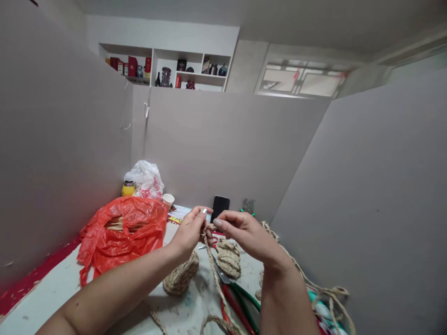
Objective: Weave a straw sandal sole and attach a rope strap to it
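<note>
Your left hand [189, 230] and right hand [246, 234] both pinch the braided cord [211, 258], likely to steady it between your fingertips; its length trails below them toward you.

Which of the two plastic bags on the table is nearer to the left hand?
The red bag, in front, is nearer to the left hand; the white bag stands behind it, beside the yellow jar.

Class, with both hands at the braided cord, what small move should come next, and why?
Perhaps tighten the bend gently: the left hand and right hand meet at the braided cord, which curls between their fingertips and runs down below.
</note>
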`<move>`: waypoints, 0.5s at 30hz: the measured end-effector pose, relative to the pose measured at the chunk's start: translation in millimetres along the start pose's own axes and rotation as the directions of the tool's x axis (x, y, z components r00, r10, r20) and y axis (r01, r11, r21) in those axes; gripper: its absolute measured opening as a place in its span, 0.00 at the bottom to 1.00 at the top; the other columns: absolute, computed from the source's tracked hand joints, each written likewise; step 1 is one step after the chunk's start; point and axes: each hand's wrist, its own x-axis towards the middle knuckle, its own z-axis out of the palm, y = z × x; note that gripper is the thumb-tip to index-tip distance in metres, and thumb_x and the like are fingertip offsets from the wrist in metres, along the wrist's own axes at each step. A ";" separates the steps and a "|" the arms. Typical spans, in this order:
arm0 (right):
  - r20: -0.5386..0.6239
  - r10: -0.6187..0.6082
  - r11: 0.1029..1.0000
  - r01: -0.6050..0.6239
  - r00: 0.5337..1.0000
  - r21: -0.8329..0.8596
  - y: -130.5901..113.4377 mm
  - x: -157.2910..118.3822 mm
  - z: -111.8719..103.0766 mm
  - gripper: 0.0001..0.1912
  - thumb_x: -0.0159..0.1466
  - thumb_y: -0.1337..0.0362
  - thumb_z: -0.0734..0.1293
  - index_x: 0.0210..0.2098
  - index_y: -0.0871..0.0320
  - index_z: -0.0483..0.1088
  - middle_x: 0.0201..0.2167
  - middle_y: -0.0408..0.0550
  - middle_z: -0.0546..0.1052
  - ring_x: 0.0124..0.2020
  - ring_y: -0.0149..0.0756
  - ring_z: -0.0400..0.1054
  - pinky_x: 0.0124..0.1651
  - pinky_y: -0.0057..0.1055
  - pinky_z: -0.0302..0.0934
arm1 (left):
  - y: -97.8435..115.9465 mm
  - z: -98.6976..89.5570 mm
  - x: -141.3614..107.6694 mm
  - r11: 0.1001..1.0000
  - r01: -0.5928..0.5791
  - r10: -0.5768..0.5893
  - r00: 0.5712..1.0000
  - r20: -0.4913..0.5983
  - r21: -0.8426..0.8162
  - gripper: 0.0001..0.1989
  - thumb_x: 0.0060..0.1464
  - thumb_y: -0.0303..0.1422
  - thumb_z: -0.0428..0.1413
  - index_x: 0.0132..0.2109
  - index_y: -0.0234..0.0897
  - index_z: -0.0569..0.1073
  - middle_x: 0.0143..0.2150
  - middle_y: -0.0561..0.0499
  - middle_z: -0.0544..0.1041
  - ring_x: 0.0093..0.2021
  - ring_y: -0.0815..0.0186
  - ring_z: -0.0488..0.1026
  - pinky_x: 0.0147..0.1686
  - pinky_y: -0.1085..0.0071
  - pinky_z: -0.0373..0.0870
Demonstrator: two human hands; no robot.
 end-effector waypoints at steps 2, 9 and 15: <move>0.019 -0.010 0.999 0.011 1.000 -0.051 -4.1 -0.1 2.4 0.17 0.62 0.53 0.62 0.24 0.58 0.67 0.20 0.38 0.61 0.23 0.28 0.53 0.27 0.26 0.49 | -0.7 -0.4 0.8 1.000 0.000 0.000 1.000 -0.001 -0.022 0.16 0.54 0.45 0.53 0.42 0.38 0.65 0.16 0.62 0.62 0.13 0.74 0.58 0.15 0.79 0.55; -0.066 -0.060 0.935 0.033 0.996 -0.353 -8.0 -1.4 8.3 0.16 0.64 0.59 0.59 0.22 0.57 0.64 0.18 0.39 0.65 0.21 0.29 0.55 0.24 0.25 0.49 | -5.4 0.9 0.9 0.995 -0.081 0.077 0.995 -0.060 -0.061 0.17 0.51 0.46 0.56 0.40 0.40 0.62 0.13 0.68 0.52 0.12 0.79 0.43 0.13 0.82 0.41; -0.332 -0.074 0.925 -0.059 0.941 -0.375 5.4 8.7 10.2 0.17 0.63 0.58 0.61 0.20 0.55 0.64 0.16 0.42 0.69 0.19 0.32 0.60 0.24 0.27 0.50 | -2.7 0.9 -3.6 0.981 -0.187 0.180 0.976 -0.118 -0.050 0.16 0.53 0.44 0.57 0.42 0.39 0.63 0.14 0.67 0.53 0.13 0.78 0.45 0.14 0.82 0.44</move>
